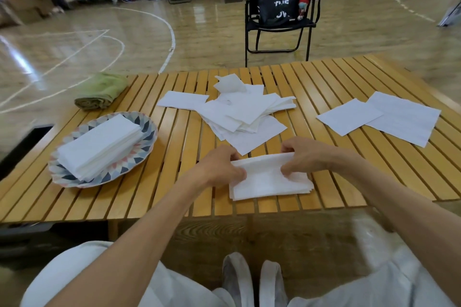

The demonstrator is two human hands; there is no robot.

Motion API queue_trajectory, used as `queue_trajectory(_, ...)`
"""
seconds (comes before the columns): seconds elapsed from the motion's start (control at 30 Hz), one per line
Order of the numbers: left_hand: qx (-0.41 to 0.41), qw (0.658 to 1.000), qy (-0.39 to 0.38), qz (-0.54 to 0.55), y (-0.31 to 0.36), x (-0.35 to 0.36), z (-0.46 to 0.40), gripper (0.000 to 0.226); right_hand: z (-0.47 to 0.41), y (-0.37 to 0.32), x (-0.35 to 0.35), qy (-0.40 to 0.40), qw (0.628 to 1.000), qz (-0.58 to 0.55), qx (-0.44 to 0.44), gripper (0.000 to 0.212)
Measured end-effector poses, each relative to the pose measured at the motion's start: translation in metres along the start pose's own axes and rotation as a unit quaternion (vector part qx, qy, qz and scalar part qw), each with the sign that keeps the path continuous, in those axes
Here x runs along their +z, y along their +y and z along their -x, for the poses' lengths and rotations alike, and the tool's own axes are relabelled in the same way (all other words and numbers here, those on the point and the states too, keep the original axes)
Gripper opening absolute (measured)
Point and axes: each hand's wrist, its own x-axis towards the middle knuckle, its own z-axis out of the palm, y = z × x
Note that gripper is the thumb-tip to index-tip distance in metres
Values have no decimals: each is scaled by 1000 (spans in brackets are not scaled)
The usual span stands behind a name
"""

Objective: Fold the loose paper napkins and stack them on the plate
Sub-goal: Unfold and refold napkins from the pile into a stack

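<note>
A white paper napkin lies near the table's front edge, its far half doubled over toward me. My left hand pinches its left end and my right hand pinches its right end at the fold. A patterned plate at the left carries a stack of folded napkins. A loose heap of unfolded napkins sits in the table's middle. Two more flat napkins lie at the right.
A rolled green towel rests at the table's far left corner. The slatted wooden table ends just in front of my knees. A black folding chair with a dark bag stands beyond the table.
</note>
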Motion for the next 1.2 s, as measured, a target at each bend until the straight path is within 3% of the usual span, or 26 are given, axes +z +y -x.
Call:
queue_trajectory(0.1, -4, 993, 24, 119, -6, -18, 11, 22, 5, -7, -6, 13, 988, -154, -26, 19)
queue_trajectory(0.23, -34, 957, 38, 285, -32, -66, 38, 30, -5, -48, -4, -50, 866, -492, -75, 31)
queue_trajectory(0.3, -52, 936, 92, 337, -52, -92, 52, 31, -25, -82, 4, -48, 829, -550, -86, 32)
queue_trajectory(0.37, -74, 917, 160, 359, -76, -116, 62, 29, -47, -122, 14, -25, 819, -568, -77, 29)
queue_trajectory(0.57, -133, 877, 364, 283, -146, -161, 80, 42, -105, -239, 34, 39, 859, -502, -97, 26)
queue_trajectory(0.67, -153, 863, 416, 244, -177, -174, 82, 56, -126, -283, 43, 71, 895, -423, -121, 35)
queue_trajectory(0.77, -181, 854, 440, 211, -198, -179, 82, 67, -139, -314, 51, 92, 918, -361, -136, 43)
queue_trajectory(0.87, -194, 862, 440, 162, -210, -178, 81, 67, -152, -332, 61, 105, 936, -303, -144, 36)
queue_trajectory(1.07, -195, 876, 430, 97, -227, -173, 75, 66, -175, -338, 79, 142, 944, -243, -172, 34)
queue_trajectory(1.2, -184, 872, 453, -37, -232, -166, 76, 69, -179, -334, 93, 204, 949, -141, -197, 38)
